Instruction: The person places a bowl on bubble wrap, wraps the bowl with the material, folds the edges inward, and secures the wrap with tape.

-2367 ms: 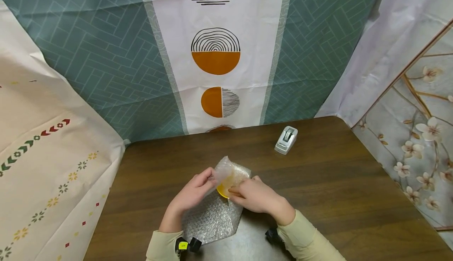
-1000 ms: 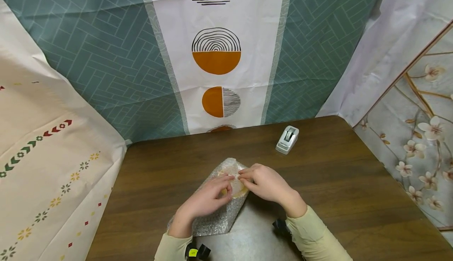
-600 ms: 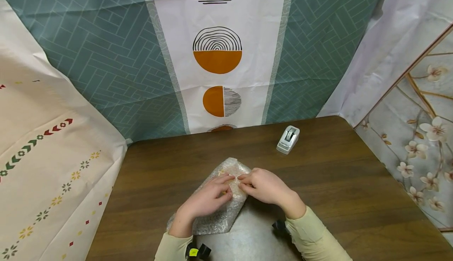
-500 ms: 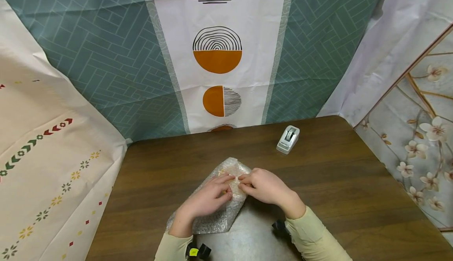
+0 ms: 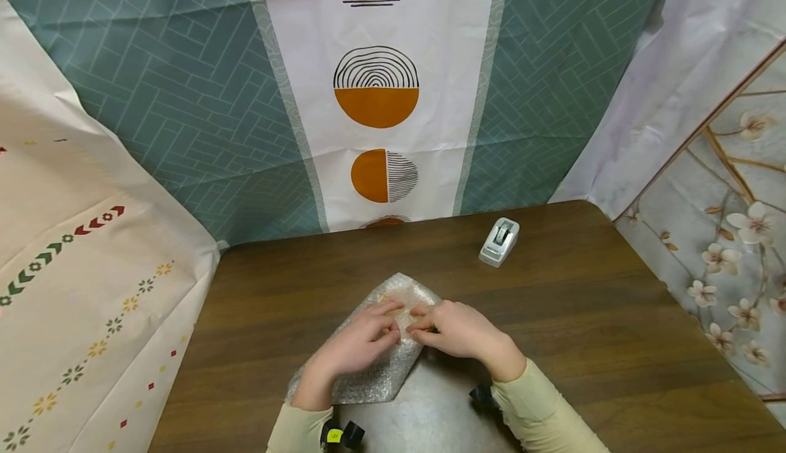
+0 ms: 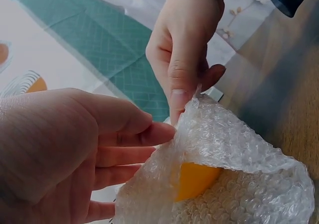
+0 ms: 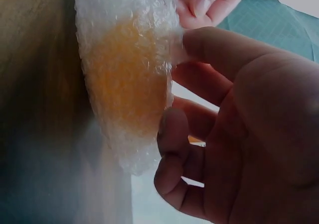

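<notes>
Clear bubble wrap (image 5: 368, 386) is folded around a yellow object with a curved edge. In the left wrist view bare yellow (image 6: 195, 179) shows through a gap under a flap, while the right wrist view has it blurred behind the bubbles (image 7: 127, 82). My left hand (image 5: 359, 344) pinches the wrap's upper edge between thumb and forefinger, its other fingers spread alongside. Close beside it, my right hand (image 5: 460, 331) pinches the same edge with thumb and forefinger. Most of the yellow object is covered, so its kind cannot be told.
A silver-grey tape dispenser (image 5: 499, 242) stands toward the back right of the brown wooden table (image 5: 552, 316). Under the wrap and nearest the body lies a grey sheet-like surface (image 5: 430, 415). Patterned cloths (image 5: 239, 132) hang behind the table and on both sides.
The flap of bubble wrap has come down over the yellow object, which earlier showed its bare rim. Both hands have drawn close together at the edge; lately the right hand has shifted slightly nearer the body.
</notes>
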Tool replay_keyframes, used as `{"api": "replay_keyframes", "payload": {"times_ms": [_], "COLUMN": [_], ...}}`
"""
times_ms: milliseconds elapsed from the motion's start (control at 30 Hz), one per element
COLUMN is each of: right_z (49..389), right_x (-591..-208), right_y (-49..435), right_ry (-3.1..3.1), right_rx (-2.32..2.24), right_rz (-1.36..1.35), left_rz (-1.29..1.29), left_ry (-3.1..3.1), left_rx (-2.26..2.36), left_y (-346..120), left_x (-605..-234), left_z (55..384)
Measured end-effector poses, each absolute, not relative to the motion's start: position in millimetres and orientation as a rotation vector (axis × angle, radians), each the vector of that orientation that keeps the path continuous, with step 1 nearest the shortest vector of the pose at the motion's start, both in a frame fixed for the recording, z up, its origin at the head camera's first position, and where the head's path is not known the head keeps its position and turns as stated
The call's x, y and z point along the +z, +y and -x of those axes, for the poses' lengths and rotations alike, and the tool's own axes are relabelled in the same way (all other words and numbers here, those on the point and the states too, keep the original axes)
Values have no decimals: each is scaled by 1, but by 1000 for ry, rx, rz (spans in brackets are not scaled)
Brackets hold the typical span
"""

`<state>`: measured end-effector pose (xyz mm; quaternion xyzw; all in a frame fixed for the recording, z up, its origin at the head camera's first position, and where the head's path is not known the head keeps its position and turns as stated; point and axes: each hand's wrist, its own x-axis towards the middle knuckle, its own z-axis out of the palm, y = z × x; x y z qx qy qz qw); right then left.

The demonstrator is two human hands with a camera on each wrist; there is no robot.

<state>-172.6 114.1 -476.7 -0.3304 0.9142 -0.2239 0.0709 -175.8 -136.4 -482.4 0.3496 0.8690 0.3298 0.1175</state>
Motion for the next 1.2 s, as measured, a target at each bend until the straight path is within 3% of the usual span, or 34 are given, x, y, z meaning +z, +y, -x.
{"api": "replay_keyframes", "payload": {"times_ms": [267, 633, 1200], "right_z": [168, 158, 154], "right_x": [-480, -482, -486], "right_y": [104, 90, 81], "right_ry": [2757, 2780, 2793], "right_rx": [-571, -533, -508], "right_rz": [934, 839, 703], "left_rz": [-961, -332, -267], "left_ry": [2591, 2736, 2563], "left_rx": [1118, 1173, 1165], "left_y": [-154, -225, -270], "left_x": [-476, -488, -513], "left_z": [178, 159, 128]}}
